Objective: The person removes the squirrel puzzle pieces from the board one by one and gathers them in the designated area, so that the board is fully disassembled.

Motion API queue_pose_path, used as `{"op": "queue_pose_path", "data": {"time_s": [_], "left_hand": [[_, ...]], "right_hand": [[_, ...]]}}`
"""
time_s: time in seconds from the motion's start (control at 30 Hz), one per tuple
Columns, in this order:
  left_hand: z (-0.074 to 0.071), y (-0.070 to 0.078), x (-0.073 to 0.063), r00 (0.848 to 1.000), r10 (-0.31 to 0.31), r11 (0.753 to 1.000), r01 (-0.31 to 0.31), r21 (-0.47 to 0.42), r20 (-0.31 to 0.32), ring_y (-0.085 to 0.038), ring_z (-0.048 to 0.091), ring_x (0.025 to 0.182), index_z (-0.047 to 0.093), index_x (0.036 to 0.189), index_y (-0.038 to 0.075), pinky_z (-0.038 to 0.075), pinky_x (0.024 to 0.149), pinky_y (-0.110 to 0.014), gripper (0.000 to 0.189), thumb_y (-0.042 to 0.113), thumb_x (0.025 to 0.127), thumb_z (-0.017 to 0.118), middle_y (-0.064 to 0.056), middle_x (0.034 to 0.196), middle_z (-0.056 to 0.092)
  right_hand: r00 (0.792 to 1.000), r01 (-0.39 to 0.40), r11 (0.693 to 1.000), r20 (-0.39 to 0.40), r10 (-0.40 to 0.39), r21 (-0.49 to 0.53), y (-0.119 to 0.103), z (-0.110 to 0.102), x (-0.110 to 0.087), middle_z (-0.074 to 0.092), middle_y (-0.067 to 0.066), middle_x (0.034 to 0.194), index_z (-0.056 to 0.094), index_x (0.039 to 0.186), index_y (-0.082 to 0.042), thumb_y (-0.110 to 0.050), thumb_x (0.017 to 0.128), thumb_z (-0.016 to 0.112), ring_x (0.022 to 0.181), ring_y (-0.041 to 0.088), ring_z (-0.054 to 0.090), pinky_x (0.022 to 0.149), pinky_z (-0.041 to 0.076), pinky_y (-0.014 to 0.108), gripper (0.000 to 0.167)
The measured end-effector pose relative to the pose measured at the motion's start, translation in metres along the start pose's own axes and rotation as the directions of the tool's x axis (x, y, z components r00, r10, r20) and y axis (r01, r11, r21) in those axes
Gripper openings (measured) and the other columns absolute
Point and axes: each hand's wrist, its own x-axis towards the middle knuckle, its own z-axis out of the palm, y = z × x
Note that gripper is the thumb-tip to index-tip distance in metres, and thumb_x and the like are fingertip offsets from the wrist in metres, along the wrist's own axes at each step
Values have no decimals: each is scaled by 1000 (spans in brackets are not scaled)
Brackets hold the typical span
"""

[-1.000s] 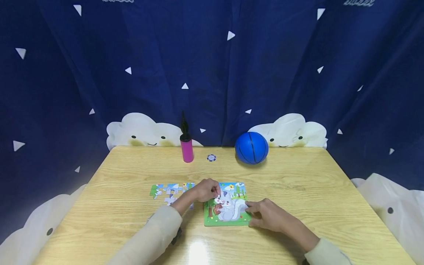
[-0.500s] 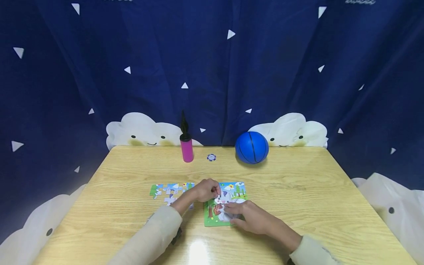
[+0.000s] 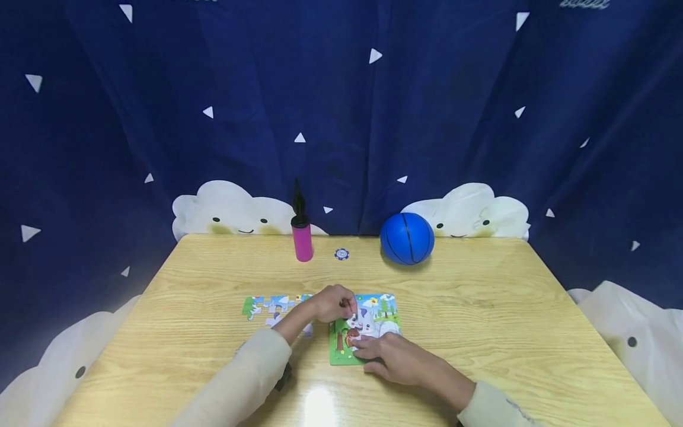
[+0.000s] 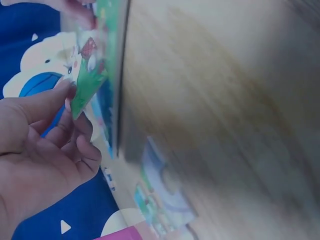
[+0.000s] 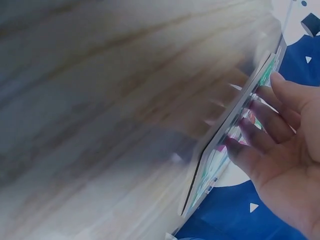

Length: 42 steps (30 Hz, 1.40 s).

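While the left hand (image 3: 335,303) pinches a small, flat jigsaw piece printed mostly in green (image 4: 87,92) between thumb and fingers, the right hand (image 3: 392,357) reaches over the lower part of a rectangular, green-bordered jigsaw board with a grey-and-white squirrel picture (image 3: 384,307). The right hand's fingers are loosely extended and a little apart, their tips at the picture's face and gripping nothing; how hard they press, I cannot tell. The pinched piece is tilted at the board's left side — whether it touches the picture is unclear.

The board lies on a pale, wood-grained worktop (image 3: 480,308), with loose, colourful puzzle pieces (image 3: 278,301) just to its left, partly behind the left forearm. Farther back stand a magenta cylindrical pump with a black top (image 3: 303,242) and a blue ball with black lines (image 3: 407,238); a flat blue-and-white round chip (image 3: 341,254) lies between them. Behind the worktop hangs a navy fabric curtain (image 3: 341,118) with white triangles and smiling clouds.
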Motion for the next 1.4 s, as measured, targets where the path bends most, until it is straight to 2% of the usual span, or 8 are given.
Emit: {"op": "queue_pose_path", "data": {"time_s": [0.13, 0.27, 0.43, 0.6, 0.77, 0.97, 1.17, 1.4], "left_hand": [[-9, 4, -4, 999, 38, 999, -38, -15, -16, -12, 56, 77, 66, 88, 4, 47, 71, -23, 7, 0, 89, 60, -3, 82, 62], [-19, 5, -11, 999, 42, 999, -42, -11, -21, -15, 58, 78, 65, 90, 4, 47, 70, -24, 7, 1, 90, 59, -3, 84, 62], [-33, -2, -22, 998, 48, 999, -48, 9, -37, -14, 58, 77, 65, 92, 3, 47, 69, -23, 7, 2, 90, 59, -4, 85, 63], [-52, -14, -40, 998, 24, 999, -23, 24, -64, -11, 57, 74, 65, 92, 2, 47, 69, -23, 7, 1, 90, 58, -5, 85, 63], [-68, -34, -62, 994, -38, 999, 40, 13, -103, -12, 57, 75, 64, 92, 3, 47, 70, -26, 7, 2, 90, 58, -4, 85, 62], [-83, -58, -85, 990, -56, 998, 55, -11, -126, -14, 55, 77, 64, 91, 3, 47, 69, -27, 7, 2, 90, 58, -5, 86, 62], [-91, -74, -106, 992, -58, 998, 57, -9, -116, -13, 52, 74, 64, 91, 0, 44, 66, -26, 8, -1, 90, 56, -6, 84, 63], [-90, -85, -124, 989, -85, 996, 85, -9, -117, -14, 50, 73, 64, 89, 0, 42, 63, -26, 9, -1, 89, 56, -7, 84, 63]], "right_hand": [[999, 35, 999, -17, -35, -29, 1, -1, 1, 61, 4, 128, 65, 121, -12, -24, 92, 61, 119, 19, 58, 96, 49, 34, 32], [998, 53, 997, -32, -55, -47, 1, -1, 1, 62, 5, 127, 66, 121, -12, -24, 92, 61, 118, 19, 59, 95, 50, 35, 31], [998, 59, 997, -33, -61, -46, 1, -1, 0, 60, 6, 129, 65, 121, -11, -24, 92, 60, 119, 19, 58, 95, 50, 37, 32], [999, 48, 998, -23, -49, -51, 0, 0, 1, 58, 5, 132, 64, 122, -11, -26, 92, 61, 121, 20, 57, 97, 48, 39, 34], [998, 54, 996, -30, -56, -67, -1, 0, 1, 59, 5, 131, 64, 122, -11, -25, 91, 61, 120, 20, 57, 97, 49, 39, 34], [998, 60, 996, -31, -62, -67, -1, -1, 1, 60, 5, 129, 64, 121, -11, -21, 89, 64, 118, 20, 59, 94, 51, 36, 33], [996, 67, 994, -47, -71, -83, 1, 0, 1, 61, 5, 128, 66, 120, -12, -19, 86, 67, 116, 18, 60, 92, 52, 34, 34], [994, 82, 990, -61, -89, -111, 2, 1, 2, 63, 4, 124, 66, 119, -13, -18, 85, 68, 114, 16, 61, 90, 52, 30, 35]]}}
